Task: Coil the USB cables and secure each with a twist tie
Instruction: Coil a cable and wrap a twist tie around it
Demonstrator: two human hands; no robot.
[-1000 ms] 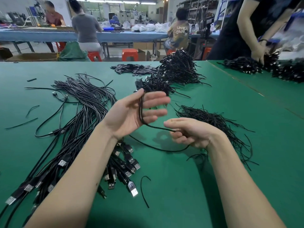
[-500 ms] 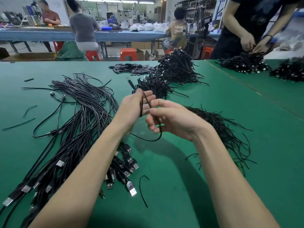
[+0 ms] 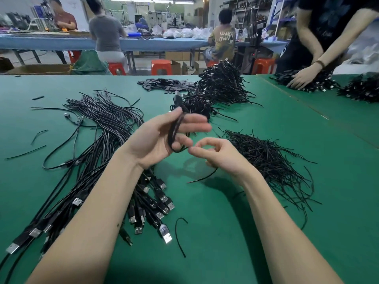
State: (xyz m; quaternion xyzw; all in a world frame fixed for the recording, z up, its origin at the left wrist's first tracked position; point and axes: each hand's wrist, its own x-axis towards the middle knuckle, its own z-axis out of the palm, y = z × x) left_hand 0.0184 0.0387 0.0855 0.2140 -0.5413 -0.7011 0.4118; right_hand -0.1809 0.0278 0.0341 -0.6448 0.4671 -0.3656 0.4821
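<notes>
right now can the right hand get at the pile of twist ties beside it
Probably yes. The right hand hovers just left of the twist tie pile, with nothing between them. But its fingers seem to be pinching a tie or the cable end by the coil in the left hand, so it isn't free.

This is a factory assembly floor, a hand-packing line for cables. A broad green worktable [image 3: 266, 222] carries bulk stock: loose USB cables [image 3: 98, 128] at 10 o'clock, a heap of coiled cables [image 3: 221, 85] at 12, a pile of twist ties [image 3: 266, 158] at 3. Beyond it, workers sit on red plastic stools [image 3: 161, 67] along a long blue bench [image 3: 61, 43] (strip lights overhead). Metal shelving [image 3: 252, 9] stands at 1 o'clock, and another worker's hand [image 3: 301, 78] sorts cables at 2.
</notes>
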